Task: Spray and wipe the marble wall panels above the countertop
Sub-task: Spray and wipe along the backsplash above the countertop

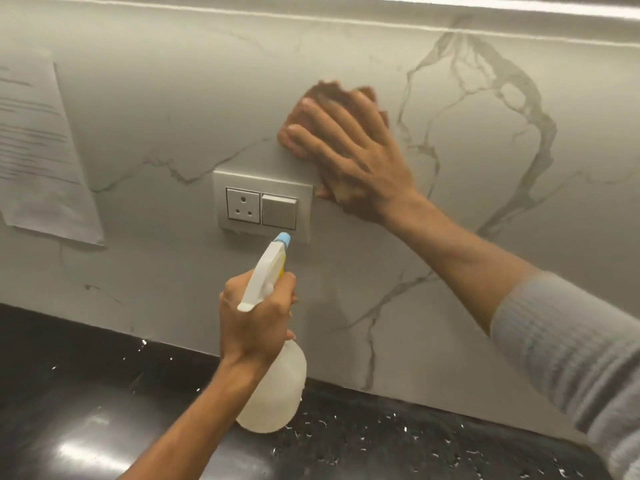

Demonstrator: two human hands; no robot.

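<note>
The marble wall panel (450,237) is pale grey with dark veins and fills most of the view. My right hand (349,150) presses an orange-brown cloth (329,93) flat against the panel, just above and right of the socket plate. My left hand (256,313) grips the neck of a translucent white spray bottle (277,389), held above the countertop. Its white trigger head with a light blue nozzle (282,239) points at the wall just below the socket plate.
A grey socket and switch plate (263,202) is set in the panel. A printed paper sheet (38,150) hangs on the wall at left. A glossy black speckled countertop (86,410) runs along the bottom. A lit strip (485,1) glows along the top edge.
</note>
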